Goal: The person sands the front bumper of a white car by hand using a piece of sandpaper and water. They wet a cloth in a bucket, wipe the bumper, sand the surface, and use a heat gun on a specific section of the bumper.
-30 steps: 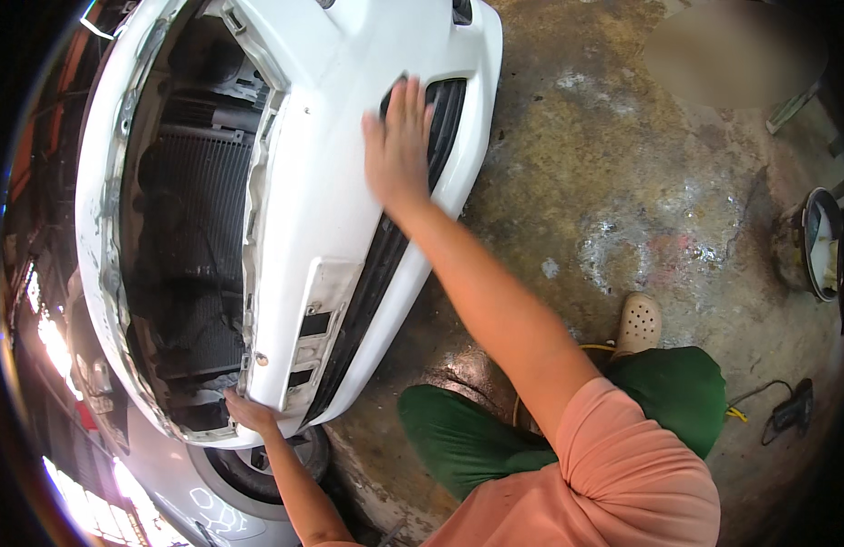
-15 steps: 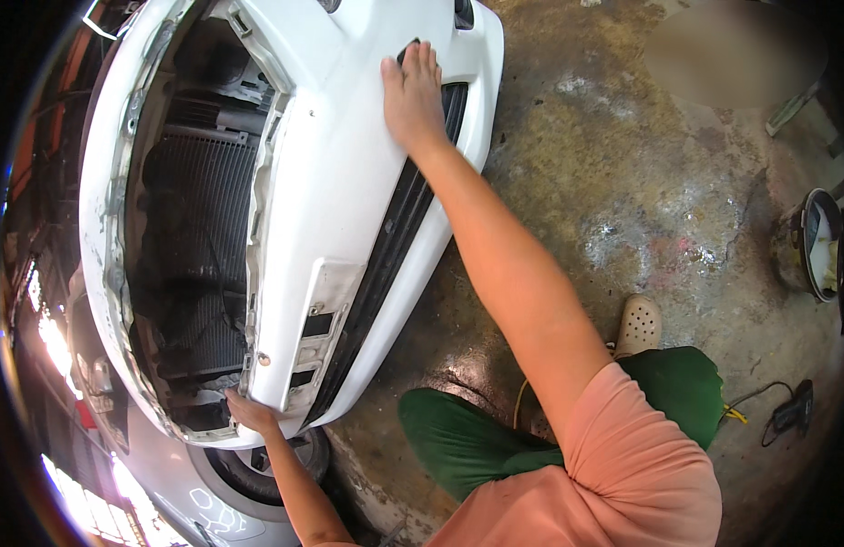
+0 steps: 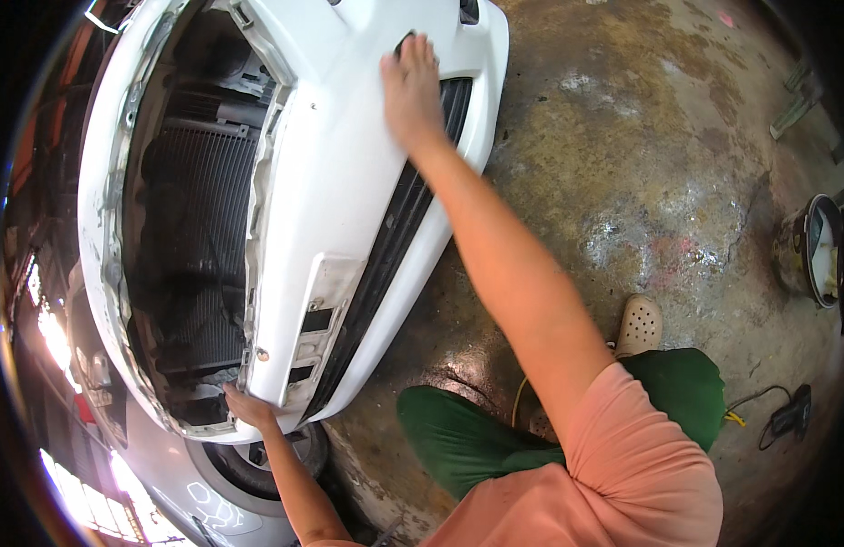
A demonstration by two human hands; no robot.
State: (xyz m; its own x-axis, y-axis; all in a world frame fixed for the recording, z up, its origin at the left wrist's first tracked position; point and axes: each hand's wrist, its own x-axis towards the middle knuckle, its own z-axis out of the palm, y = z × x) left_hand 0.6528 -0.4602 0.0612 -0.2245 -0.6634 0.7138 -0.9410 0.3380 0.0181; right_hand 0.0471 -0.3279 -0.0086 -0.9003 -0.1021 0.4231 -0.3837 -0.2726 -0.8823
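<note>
At the left stands the car's open front, the dark radiator (image 3: 190, 246) bare inside the white frame. The white bumper (image 3: 340, 210) hangs across it, loose from the body along its inner edge, its black grille (image 3: 385, 264) running down the outer side. The left hand (image 3: 249, 407) grips the bumper's lower end near the wheel (image 3: 258, 460); its fingers curl under the edge, though whether they are spread or together I cannot tell. The right hand (image 3: 411, 89) lies flat on the bumper's upper end, beside the top of the grille, fingers straight and pressed close together, pinching nothing. To the right, the stained floor (image 3: 641, 164) carries a metal can (image 3: 809, 251) at its right edge and a small black charger (image 3: 791, 417) with cord lower down.

The flat right palm holds only by pressure; I judge the upper end could slide or drop and scrape on the floor, or the left corner twist out of the grip.

Against the earlier frames, the right hand has travelled up the bumper toward its far end, while the left hand stayed put.
</note>
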